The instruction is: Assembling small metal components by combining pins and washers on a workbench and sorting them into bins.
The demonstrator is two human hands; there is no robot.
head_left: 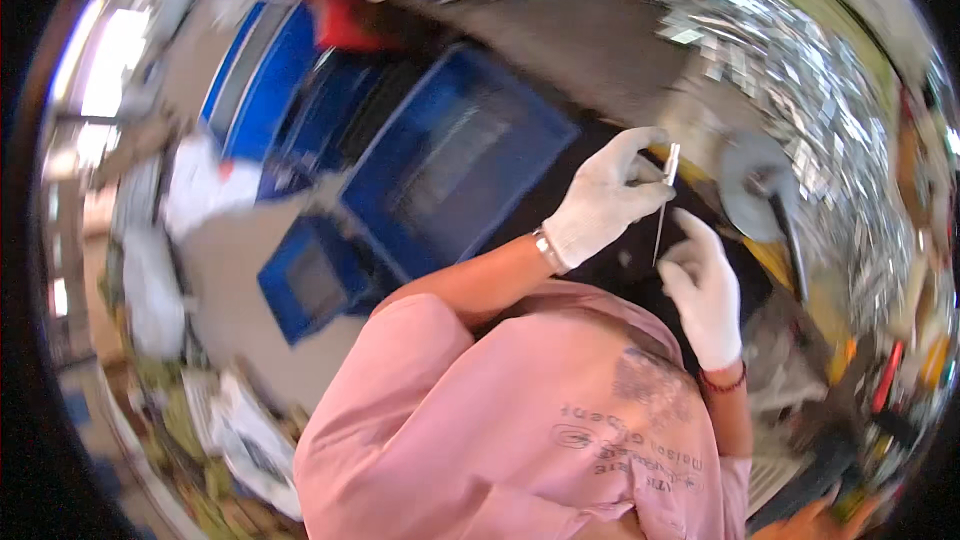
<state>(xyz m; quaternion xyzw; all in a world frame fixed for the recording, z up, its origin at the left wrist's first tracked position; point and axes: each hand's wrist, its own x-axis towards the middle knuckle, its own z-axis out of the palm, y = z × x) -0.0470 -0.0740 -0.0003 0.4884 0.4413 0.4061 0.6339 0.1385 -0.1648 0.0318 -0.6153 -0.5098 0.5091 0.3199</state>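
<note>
My left hand (606, 198), in a white knitted glove, pinches a small shiny metal strip (673, 164) between thumb and fingers. From the strip a thin metal rod (659, 232) hangs toward my other hand. My right hand (708, 295), also gloved in white, is just beside the rod's lower end. Its thumb and forefinger are apart, and I see nothing held in it. Right of both hands stands a round grey disc (748, 202) with a dark bar leaning from its middle.
A large heap of shiny metal pieces (790, 70) covers the surface at the right. Left of my hands is a big blue crate (365, 180), with a smaller blue bin (290, 305) nearby. A red-handled tool (887, 377) lies at the far right. White bags (205, 180) are at the left.
</note>
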